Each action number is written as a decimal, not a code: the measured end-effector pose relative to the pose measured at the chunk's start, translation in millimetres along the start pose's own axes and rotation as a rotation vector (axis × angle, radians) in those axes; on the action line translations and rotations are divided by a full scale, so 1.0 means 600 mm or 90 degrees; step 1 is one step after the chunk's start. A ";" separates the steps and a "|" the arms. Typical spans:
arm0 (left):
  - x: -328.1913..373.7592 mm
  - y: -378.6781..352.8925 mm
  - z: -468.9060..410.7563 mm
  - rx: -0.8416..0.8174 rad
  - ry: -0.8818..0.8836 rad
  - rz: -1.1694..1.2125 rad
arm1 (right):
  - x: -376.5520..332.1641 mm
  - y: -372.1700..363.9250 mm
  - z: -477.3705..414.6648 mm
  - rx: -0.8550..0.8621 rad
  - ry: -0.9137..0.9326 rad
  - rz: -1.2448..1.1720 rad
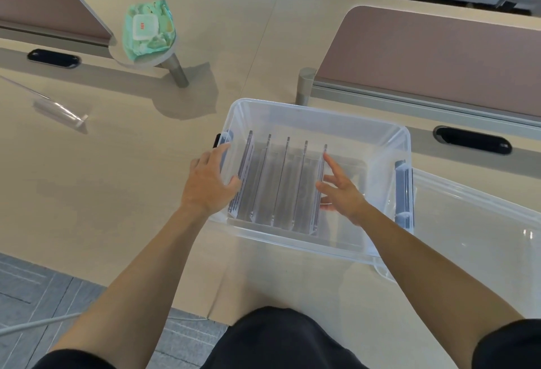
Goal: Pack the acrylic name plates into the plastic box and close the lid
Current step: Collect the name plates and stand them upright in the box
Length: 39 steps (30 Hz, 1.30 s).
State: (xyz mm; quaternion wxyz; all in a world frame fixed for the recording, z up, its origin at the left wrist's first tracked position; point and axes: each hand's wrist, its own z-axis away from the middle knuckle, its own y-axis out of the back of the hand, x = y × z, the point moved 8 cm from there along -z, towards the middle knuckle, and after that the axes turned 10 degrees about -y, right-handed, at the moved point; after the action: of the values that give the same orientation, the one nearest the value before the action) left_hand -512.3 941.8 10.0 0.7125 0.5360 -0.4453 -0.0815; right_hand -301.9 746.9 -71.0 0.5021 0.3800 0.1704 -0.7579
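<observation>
A clear plastic box [389, 134] stands on the desk in front of me, without its lid. Inside it several clear acrylic name plates [281, 181] stand side by side in a row. My left hand [209, 181] rests on the box's left wall, its fingers curled over the rim against the leftmost plate. My right hand [341, 190] is inside the box with fingers spread, touching the rightmost plate. The clear lid [480, 222] lies flat on the desk to the right of the box. One more acrylic plate [58, 112] lies on the desk at the far left.
A pack of wet wipes [149, 29] sits on a small round shelf at the back left. Desk dividers [439, 55] stand behind the box and at the far left. Cable slots [472, 139] are cut into the desk. The desk's front edge is near my body.
</observation>
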 end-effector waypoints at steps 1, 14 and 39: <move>-0.007 -0.003 -0.001 -0.006 0.007 0.001 | -0.002 0.000 0.002 0.000 0.000 0.010; -0.085 0.064 0.085 0.170 0.157 0.318 | -0.213 -0.036 0.091 0.152 0.195 0.464; -0.522 0.385 0.252 0.327 0.328 0.419 | -0.456 -0.698 0.100 -0.048 0.410 0.665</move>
State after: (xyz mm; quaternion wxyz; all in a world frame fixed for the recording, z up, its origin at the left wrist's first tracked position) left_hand -889.7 1118.1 36.3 0.6320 0.5280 -0.4059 0.3963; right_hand -642.4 1064.5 121.3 0.7435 0.6050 0.1313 -0.2526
